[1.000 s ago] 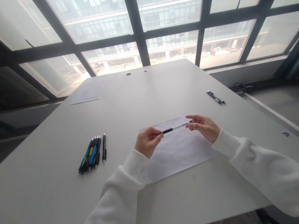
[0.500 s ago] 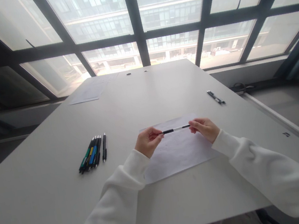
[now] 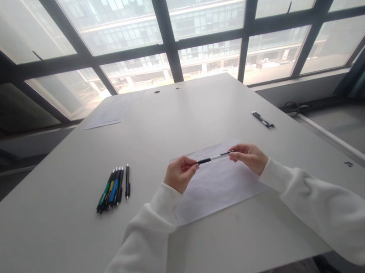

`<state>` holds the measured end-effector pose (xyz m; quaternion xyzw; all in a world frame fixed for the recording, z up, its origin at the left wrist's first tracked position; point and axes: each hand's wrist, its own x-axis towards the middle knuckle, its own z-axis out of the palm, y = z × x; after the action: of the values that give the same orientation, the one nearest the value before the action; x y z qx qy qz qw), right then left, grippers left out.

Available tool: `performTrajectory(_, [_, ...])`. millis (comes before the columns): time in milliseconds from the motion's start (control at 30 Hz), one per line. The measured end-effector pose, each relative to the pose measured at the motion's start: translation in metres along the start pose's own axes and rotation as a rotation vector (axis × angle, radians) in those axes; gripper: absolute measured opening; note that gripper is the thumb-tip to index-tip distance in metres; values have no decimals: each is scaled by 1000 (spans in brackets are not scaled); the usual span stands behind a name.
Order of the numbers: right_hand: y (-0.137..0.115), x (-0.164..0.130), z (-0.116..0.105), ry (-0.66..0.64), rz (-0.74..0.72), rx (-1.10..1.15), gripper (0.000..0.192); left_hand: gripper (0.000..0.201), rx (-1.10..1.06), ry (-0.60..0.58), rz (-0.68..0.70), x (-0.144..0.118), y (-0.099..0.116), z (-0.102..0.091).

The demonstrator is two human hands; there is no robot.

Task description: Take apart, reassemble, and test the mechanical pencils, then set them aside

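sleeves: both arms in loose white sleeves, coming in from the bottom edge

paper: plain white sheet of paper lying flat on the table right in front of the person, under both hands

left hand: left hand curled shut, fingertips pinching the black grip end of the pen

right hand: right hand pinched closed on the other end

pen: slim white-barrelled pen with a black grip, held level between the two hands, just above the far half of the sheet, not touching it

how it handles: looks super light and stiff imo, smooth plastic barrel so probably a bit slippery; the black section is the better place to hold since it looks grippier. Both ends pinched like this keeps it steady. Squeezing hard near the tip seems a bad idea

pen row: bunch of black, green and blue click pens lined up side by side off to the left, well apart from the hands

other pens: couple of dark pens further out on the right

table: big white matte table

far end: more loose sheets near the far left corner, then big dark-framed windows
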<state>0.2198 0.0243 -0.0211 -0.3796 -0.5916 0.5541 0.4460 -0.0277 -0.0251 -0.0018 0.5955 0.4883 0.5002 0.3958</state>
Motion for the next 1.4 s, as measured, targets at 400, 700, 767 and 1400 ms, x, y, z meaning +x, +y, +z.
performTrajectory(400, [-7,-2,-1,25,63,-256,50,16,5,-19,21,-1,0,1])
performTrajectory(700, [-10,-3,1,-41,38,-89,33,16,17,1,14,0,2,-1])
performTrajectory(767, [-10,-3,1,-63,33,-88,29,15,18,-2,20,0,2,-2])
performTrajectory(1400, [-16,-3,4,-2,136,433,27,18,144,-14,30,-2,3,2])
